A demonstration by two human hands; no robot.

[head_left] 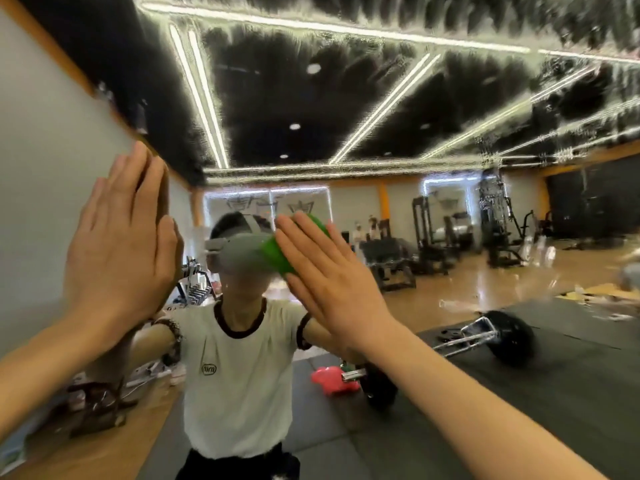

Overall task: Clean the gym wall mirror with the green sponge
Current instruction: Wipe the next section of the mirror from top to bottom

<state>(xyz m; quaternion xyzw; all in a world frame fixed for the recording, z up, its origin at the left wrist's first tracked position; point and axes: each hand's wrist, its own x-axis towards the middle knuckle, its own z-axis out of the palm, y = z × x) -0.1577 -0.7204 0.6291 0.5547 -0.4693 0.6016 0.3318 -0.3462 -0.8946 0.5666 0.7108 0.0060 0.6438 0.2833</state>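
The right hand (pixel 332 282), fingers straight, presses the green sponge (pixel 277 254) flat on the mirror (pixel 450 220). Left of the sponge, the left hand (pixel 121 244) rests spread on the glass. Streaks above the sponge suggest wiping is underway, far from finished.

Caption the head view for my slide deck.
Right hand presses a green sponge flat on the mirror; left hand braces.

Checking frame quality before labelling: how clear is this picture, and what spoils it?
Head view: wide-angle bending at the edges; the mirror shows smeared, streaky ceiling lights; the reflected gym background is soft; the right hand on the green sponge and the left hand are fairly sharp.
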